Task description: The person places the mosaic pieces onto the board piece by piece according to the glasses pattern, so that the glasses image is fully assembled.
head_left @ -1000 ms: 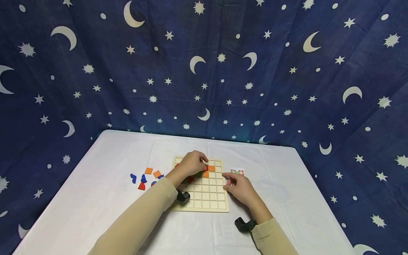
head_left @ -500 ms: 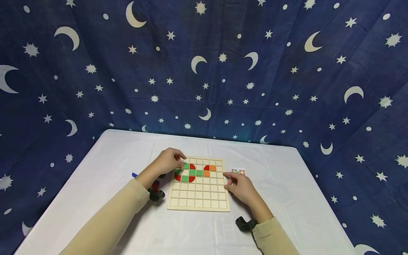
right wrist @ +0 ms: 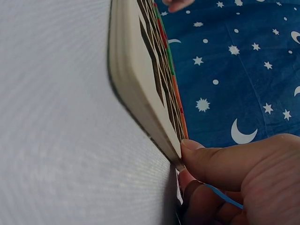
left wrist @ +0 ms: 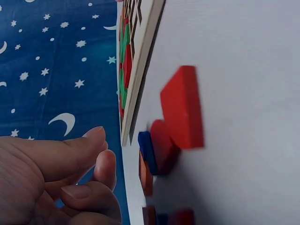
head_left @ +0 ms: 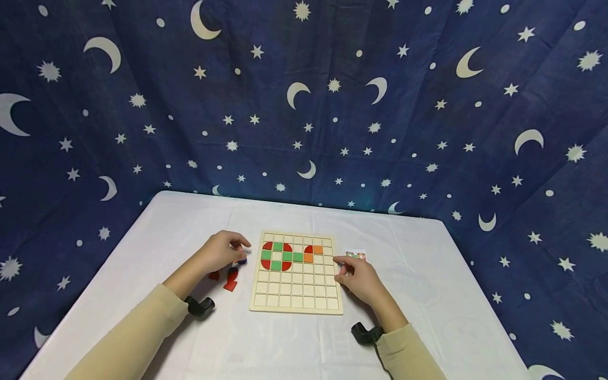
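A pale wooden grid board [head_left: 296,290] lies on the table, with green, red and orange tiles fitted in its upper cells. My left hand [head_left: 220,252] hovers left of it over loose pieces, partly hiding them. In the left wrist view its thumb and fingers [left wrist: 96,138] are curved, with nothing between them. Near that hand are a blue piece [left wrist: 147,152], a red piece [left wrist: 183,108] lying close to the wrist camera, and an orange piece [left wrist: 145,173]. My right hand [head_left: 359,278] touches the board's right edge with thumb and forefinger spread apart.
A small printed card [head_left: 355,253] with a coloured pattern lies behind my right hand. The white-covered table [head_left: 404,316] stands before a dark blue curtain [head_left: 304,105] with moons and stars.
My left hand has moved left from over the board to the loose pieces. A red tile now shows beside the orange ones where it was. My right hand stays at the edge.
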`<state>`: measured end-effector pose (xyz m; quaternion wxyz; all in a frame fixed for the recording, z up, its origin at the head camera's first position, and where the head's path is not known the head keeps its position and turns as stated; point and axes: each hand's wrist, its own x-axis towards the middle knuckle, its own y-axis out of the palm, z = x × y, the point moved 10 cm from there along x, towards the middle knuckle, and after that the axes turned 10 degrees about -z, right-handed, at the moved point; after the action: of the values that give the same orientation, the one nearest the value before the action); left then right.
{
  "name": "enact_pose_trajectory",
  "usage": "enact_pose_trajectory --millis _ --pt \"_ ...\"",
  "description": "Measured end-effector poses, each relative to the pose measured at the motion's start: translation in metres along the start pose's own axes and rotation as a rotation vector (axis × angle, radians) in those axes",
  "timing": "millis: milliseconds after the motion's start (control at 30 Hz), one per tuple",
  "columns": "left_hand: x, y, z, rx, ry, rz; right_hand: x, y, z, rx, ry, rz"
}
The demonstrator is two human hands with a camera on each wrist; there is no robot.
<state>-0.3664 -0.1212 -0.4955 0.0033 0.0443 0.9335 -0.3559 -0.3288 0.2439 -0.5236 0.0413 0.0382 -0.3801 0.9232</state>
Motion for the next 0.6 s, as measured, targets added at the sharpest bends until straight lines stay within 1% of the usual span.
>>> enact_pose_trajectory --millis 133,333,467,600 --pt "-0.012 -0.006 0.005 0.008 0.011 -0.008 0.0 -0.001 0.0 -0.003 -0.001 -0.004" --pt "-0.03 -0.01 0.01 -0.026 0.004 -0.01 0.0 -0.001 0.0 -0.013 -0.006 -0.008" --pt "-0.04 -0.012 0.01 0.006 0.028 -0.037 0.0 0.0 -0.001 -0.016 -0.003 -0.006" --pt "-0.05 -0.011 0.011 0.051 0.043 -0.048 0.0 0.0 -0.001 -0.009 0.0 -0.002"
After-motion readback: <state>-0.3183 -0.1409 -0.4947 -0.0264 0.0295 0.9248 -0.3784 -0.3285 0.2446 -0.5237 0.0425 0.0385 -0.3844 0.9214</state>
